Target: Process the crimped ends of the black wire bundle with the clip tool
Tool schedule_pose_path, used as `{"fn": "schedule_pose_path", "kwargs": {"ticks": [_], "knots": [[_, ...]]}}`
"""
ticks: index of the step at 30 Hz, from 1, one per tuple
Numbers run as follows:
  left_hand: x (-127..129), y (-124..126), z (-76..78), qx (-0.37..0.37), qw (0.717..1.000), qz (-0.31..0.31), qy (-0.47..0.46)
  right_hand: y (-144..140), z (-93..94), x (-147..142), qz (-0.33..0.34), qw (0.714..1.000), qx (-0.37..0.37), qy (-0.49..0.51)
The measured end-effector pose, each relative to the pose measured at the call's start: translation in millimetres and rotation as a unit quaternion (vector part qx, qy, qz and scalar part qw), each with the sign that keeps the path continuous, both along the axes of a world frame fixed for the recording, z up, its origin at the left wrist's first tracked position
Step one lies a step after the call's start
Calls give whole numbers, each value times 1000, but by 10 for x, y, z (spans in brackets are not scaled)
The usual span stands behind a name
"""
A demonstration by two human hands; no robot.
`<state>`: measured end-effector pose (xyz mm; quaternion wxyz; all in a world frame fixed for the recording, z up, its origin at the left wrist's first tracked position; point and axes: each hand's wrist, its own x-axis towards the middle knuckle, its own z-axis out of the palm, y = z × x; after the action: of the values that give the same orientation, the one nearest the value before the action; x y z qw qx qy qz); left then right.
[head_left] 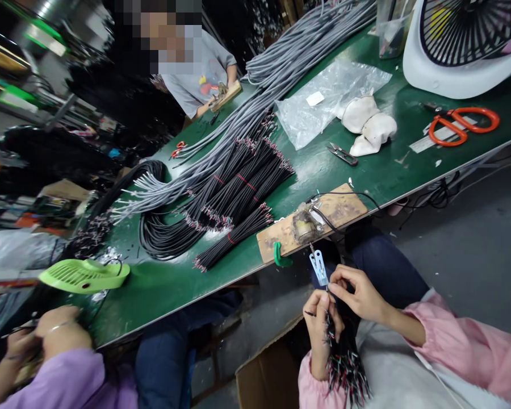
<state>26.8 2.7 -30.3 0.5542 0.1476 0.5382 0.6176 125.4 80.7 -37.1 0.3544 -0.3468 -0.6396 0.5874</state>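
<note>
Gripping a bundle of black cables (pixel 344 363) upright over the lap, left hand (pixel 319 324) closed around it, stripped red and white wire ends fanning out below the wrist. Pinching at the bundle's top with right hand (pixel 357 295), fingertips closed on a thin wire just beside a pale blue clip (pixel 319 268). Sitting just beyond, at the near edge of the green worktop (pixel 366 170): a wooden board (pixel 340 210) carrying a small metal fixture (pixel 304 226), fastened by a green clamp (pixel 281 257). Lying further in: tied black cable bundles (pixel 238 187), then long grey cables (pixel 289 57) running toward the far end. Resting to the right: small snips (pixel 343 153), a clear plastic bag (pixel 323 96), orange scissors (pixel 462 122), a white fan (pixel 464 45). Working at lower left, another person's hands (pixel 55 335) in purple sleeves, near a green fan grille (pixel 83 275).
</note>
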Motion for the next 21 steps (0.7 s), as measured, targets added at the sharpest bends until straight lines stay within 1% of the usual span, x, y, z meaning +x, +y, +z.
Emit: {"fn": "schedule_pose_path", "kwargs": {"ticks": [2,3,5,7,8,11,12,14,16,17,19,21], "knots": [[3,2,23,1,1000,3,-4,36,-25,8,-11,999,-31,7],[2,2,34,5,1000,1,-5,57,-33,15,-7,998,-57,21],[-6,-1,46,12,1000,-4,-4,93,-32,31,46,990,-120,61],[-20,-7,37,10,1000,-14,-1,108,-13,46,101,979,-157,85],[-29,-12,26,8,1000,-20,0,107,1,52,108,979,-155,81],[-64,-21,-13,11,999,-36,6,89,38,68,65,990,-108,55],[-78,-21,-18,15,999,-43,9,89,48,72,67,990,-105,62],[-105,-18,-1,23,998,-58,24,114,67,71,108,979,-138,101],[-129,-12,57,31,996,-63,56,177,100,54,136,965,-185,129],[-140,-10,98,33,995,-59,79,220,124,38,130,963,-196,130],[-160,-9,188,35,989,-46,134,312,183,-12,99,971,-185,116],[-184,-9,267,43,982,-35,182,388,241,-76,91,978,-157,105]]}}
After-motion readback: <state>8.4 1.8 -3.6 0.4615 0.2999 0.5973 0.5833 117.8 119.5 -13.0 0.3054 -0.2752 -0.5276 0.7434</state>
